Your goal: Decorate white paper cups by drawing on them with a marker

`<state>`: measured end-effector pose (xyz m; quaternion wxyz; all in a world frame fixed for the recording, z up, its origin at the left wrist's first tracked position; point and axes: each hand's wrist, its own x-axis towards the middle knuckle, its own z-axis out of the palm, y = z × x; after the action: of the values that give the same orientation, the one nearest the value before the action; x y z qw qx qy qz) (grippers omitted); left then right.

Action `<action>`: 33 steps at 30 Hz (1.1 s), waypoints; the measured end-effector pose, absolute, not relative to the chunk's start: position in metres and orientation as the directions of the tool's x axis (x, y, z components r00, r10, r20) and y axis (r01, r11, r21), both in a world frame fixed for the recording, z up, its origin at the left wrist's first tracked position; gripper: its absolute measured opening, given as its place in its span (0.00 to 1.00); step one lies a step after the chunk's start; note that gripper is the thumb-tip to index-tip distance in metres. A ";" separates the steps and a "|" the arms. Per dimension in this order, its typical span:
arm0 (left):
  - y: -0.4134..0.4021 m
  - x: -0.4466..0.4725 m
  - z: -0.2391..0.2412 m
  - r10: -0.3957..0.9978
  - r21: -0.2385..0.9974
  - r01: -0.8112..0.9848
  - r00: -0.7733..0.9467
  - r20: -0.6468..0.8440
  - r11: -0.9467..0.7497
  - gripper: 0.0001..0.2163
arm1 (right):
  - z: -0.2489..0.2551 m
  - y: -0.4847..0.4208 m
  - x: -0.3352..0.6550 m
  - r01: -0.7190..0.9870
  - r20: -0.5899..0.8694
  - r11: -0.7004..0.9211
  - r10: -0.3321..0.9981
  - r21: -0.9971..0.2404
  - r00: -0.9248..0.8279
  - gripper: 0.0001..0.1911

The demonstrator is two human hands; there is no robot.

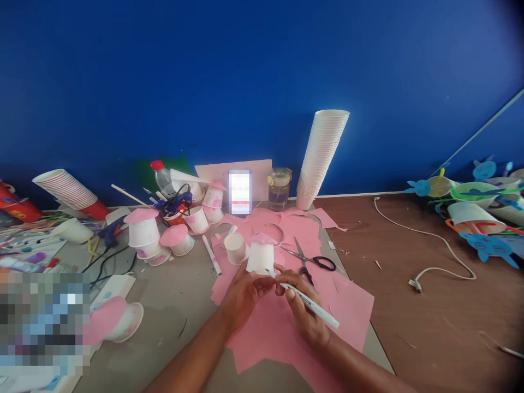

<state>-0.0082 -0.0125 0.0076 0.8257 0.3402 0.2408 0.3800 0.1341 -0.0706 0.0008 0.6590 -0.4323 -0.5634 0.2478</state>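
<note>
My left hand is closed around the lower side of a white paper cup, which is upside down with a pink paper piece on top. In my right hand is a white marker, its dark tip at the cup's lower right side. Pink paper sheets lie under both hands. Just behind the held cup is another small paper cup. Black-handled scissors lie spread on the pink paper to the right.
A tall stack of paper cups leans by the blue wall, near a glass jar and a lit phone. Pink-topped cups and a glue gun stand left. A white cable lies right.
</note>
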 end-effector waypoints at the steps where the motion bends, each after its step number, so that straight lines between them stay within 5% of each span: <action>1: -0.012 -0.008 0.008 0.791 0.745 -0.463 0.596 -0.139 0.480 0.16 | -0.001 -0.071 0.134 0.159 0.523 0.498 0.815 -0.852 0.248 0.12; 9: -0.012 -0.007 0.011 0.785 0.759 -0.453 0.608 -0.121 0.468 0.16 | -0.012 -0.072 0.128 0.099 0.410 0.402 0.841 -0.910 0.354 0.09; 33: -0.014 -0.006 0.014 0.786 0.801 -0.399 0.603 -0.137 0.446 0.15 | -0.011 -0.073 0.128 0.130 0.430 0.411 0.845 -0.903 0.319 0.07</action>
<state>-0.0060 -0.0145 0.0136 0.8111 0.3793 0.2550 0.3651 0.1282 -0.0727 -0.0109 0.6617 -0.4709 -0.5172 0.2701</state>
